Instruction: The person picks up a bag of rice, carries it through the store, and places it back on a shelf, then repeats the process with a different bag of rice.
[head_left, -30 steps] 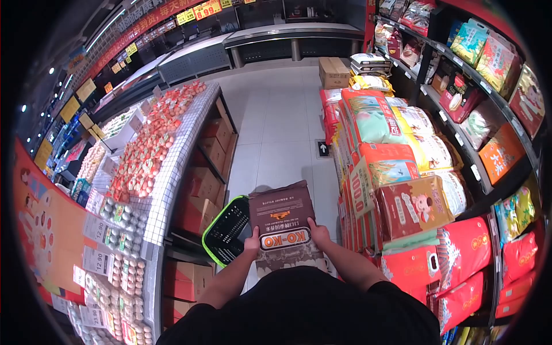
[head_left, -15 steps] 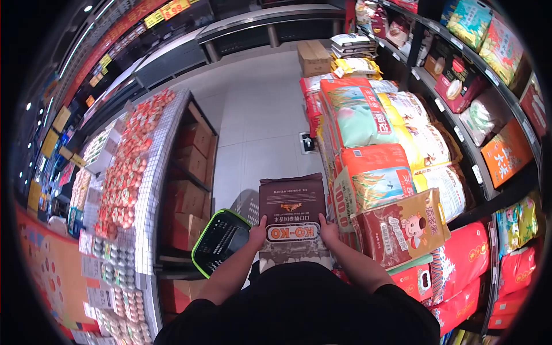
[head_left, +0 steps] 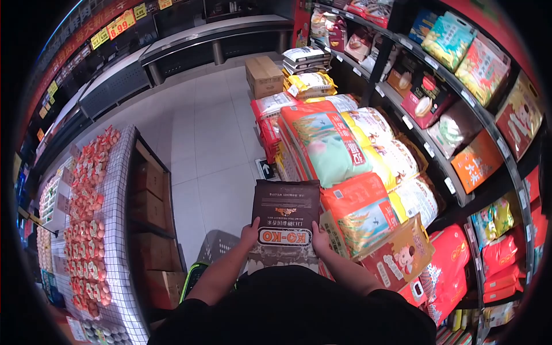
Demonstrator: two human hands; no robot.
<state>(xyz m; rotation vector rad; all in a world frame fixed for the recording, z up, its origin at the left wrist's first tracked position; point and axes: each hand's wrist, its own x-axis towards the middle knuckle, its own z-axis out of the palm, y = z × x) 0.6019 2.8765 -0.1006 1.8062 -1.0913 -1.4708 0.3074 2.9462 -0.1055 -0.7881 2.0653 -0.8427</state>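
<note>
A dark brown bag of rice (head_left: 286, 204) with "KO-KO" lettering is between my two hands in front of my body. Its print appears upside down to me, and its lower end is hidden by my dark top. My left hand (head_left: 249, 235) grips the left edge; my right hand (head_left: 319, 238) grips the right edge. Close to my right forearm, a brown and gold bag with a cartoon figure (head_left: 397, 256) rests on the stack, beside a red rice bag (head_left: 357, 210). A black basket with a green rim (head_left: 192, 280) shows partly beside my left forearm.
On the left stands a display table with a checked cloth (head_left: 123, 190) and packs of eggs (head_left: 86, 230). A cardboard box (head_left: 264, 76) sits on the tiled floor (head_left: 201, 109) beyond the stacked bags. Shelves (head_left: 454, 75) with bagged goods line the right side.
My view has turned to the right, so the shelves and stacked bags have shifted left in view. The basket is now mostly hidden. Both hands still hold the bag of rice.
</note>
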